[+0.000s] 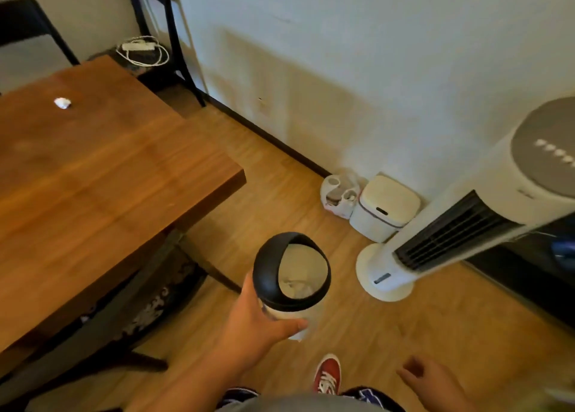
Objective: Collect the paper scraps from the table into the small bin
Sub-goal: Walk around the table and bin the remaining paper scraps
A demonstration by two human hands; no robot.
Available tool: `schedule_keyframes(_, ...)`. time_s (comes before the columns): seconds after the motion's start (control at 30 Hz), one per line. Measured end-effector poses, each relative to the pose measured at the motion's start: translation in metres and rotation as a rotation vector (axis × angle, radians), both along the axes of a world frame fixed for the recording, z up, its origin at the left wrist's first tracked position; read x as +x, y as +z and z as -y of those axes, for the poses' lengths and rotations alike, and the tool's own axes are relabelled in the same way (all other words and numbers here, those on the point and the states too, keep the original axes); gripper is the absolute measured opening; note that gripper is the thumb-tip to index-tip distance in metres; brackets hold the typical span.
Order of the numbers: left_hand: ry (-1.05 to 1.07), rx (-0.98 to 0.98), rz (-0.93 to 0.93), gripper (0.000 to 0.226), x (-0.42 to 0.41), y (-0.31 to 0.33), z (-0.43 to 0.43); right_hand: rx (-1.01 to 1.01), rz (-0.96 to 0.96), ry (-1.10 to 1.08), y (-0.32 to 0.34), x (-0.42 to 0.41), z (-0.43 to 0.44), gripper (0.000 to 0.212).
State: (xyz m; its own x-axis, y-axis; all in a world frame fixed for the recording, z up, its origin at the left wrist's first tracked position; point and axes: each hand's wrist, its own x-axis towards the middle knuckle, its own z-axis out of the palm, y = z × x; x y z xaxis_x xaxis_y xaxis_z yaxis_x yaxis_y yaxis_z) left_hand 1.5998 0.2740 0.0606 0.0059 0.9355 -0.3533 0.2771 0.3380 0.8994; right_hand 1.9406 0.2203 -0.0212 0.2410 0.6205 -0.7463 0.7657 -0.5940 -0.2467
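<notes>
Now the left hand (255,321) wraps the side of the small bin (292,274), thumb across its front wall and fingers hidden behind, holding it off the floor beside the table's near corner. One black ring tops the bin, and through its opening a little crumpled white paper shows at the bottom. Up and far to the left of the grip, one paper scrap (62,103) lies alone on the wooden table (102,175). Low to the right, the right hand (432,379) hangs free, fingers loosely spread and holding nothing. Below the bin, one red shoe (328,374) stands on the floor. Farther right are one white lidded bin (384,208) and one tower fan (466,222).
</notes>
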Motion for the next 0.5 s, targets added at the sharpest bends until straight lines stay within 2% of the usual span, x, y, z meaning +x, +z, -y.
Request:
schedule_keyframes(0.23, 0.081, 0.032, -0.132, 0.093, 0.029, -0.008, -0.019, -0.056, 0.01, -0.021, -0.027, 0.055, -0.02, 0.021)
schedule_keyframes(0.4, 0.143, -0.022, -0.186, 0.093, 0.01, -0.015, -0.04, 0.005, -0.098, 0.024, -0.041, 0.032, -0.101, 0.027)
schedule_keyframes(0.5, 0.173, -0.069, -0.195, 0.097, -0.002, -0.021, -0.064, 0.06, -0.128, 0.089, -0.039, 0.009, -0.172, 0.022)
